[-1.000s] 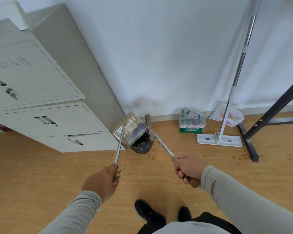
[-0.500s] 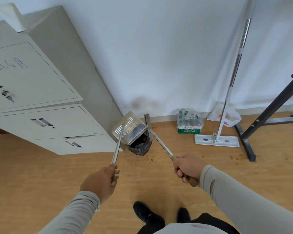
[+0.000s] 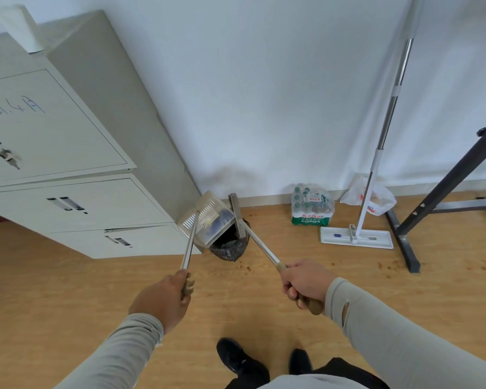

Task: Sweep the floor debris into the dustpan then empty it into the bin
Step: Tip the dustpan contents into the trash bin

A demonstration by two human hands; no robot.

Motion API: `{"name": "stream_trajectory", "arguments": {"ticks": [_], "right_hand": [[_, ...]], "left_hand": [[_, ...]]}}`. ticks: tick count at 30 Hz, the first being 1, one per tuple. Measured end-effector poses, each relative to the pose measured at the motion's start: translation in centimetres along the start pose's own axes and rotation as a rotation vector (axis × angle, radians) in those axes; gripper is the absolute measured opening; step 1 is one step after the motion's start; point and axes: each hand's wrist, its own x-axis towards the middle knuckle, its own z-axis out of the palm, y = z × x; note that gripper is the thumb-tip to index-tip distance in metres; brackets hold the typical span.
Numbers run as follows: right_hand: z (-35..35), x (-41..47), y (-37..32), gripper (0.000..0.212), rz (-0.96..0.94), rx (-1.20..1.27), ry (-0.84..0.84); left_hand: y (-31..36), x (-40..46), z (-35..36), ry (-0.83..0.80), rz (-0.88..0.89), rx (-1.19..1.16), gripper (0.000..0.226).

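Head view: dustpan [image 3: 208, 224] tipped over the bin [image 3: 230, 246], both hands gripping long handles.

The left hand [image 3: 163, 297] is wrapped round the dustpan's metal shaft; the right hand [image 3: 303, 282] is curled round the broom [image 3: 237, 217] handle's tan grip. Dustpan is a ribbed, shiny metal box, mouth angled down into the black-lined bin at 12 o'clock from the feet, beside the grey cabinet [image 3: 76, 175]. Judged stiff and light, though leverage on the long shaft makes it swing; holding low on the shaft should steady it. Broom head stands upright at the bin's rim. Crumbs remain on the wood floor [image 3: 348, 276] at 2 o'clock, near the flat mop [image 3: 357, 237].
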Motion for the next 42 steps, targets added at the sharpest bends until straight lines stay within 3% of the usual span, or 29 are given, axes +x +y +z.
{"name": "stream_trajectory", "arguments": {"ticks": [20, 23, 29, 31, 36, 42], "right_hand": [[-0.8, -0.4, -0.1, 0.011, -0.039, -0.003, -0.014], [-1.3, -0.7, -0.6, 0.012, -0.025, 0.010, 0.000], [-5.8, -3.9, -2.5, 0.006, -0.050, 0.130, -0.027], [-7.6, -5.4, -3.3, 0.005, -0.105, 0.145, -0.026], [-10.9, -8.0, -5.3, 0.032, -0.202, 0.168, -0.102], [-12.8, -7.6, -7.3, 0.021, -0.262, 0.062, -0.175]], "left_hand": [[0.4, -0.7, -1.9, 0.082, -0.058, -0.096, 0.041], [0.5, -0.4, -2.8, 0.116, -0.143, -0.273, 0.031], [0.9, 0.5, -10.3, 0.375, -0.475, -0.937, 0.005], [0.7, 0.7, -12.9, 0.344, -0.564, -1.151, 0.010], [2.1, 1.4, -15.7, 0.249, -0.652, -1.528, 0.015], [6.6, 3.9, -13.4, 0.074, -0.746, -1.686, 0.016]]}}
